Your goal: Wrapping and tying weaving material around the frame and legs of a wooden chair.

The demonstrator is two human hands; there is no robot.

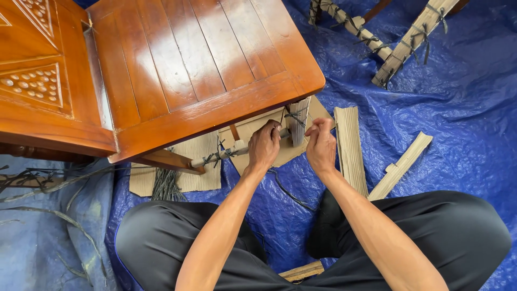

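Under the wooden chair — 2 hands at its cardboard-wrapped leg
Left hand clamped on the wrapped rung; right hand pinches black twine — fingers together.

There are no labels, signs or screens here. The only wrapping is brown cardboard tied with dark string around the chair leg near the hands. Flat brown cardboard pieces lie on the blue sheet beside it. Two more wrapped legs sit at the top right.
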